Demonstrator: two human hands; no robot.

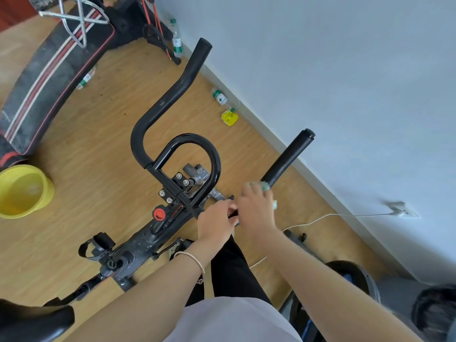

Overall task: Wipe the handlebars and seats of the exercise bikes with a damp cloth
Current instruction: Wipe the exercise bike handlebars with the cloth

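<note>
The exercise bike's black handlebar curves away from me, with an inner loop grip and a right bar end pointing toward the wall. My right hand grips a pale green cloth wrapped round the base of that right bar. My left hand holds the bar just beside it, fingers curled round the tube. The bike's black seat shows only as a corner at the bottom left.
A yellow basin stands on the wooden floor at the left. A black bench with red stripes lies behind it. Plastic bottles and a yellow packet lie along the white wall. A white cable runs to a socket.
</note>
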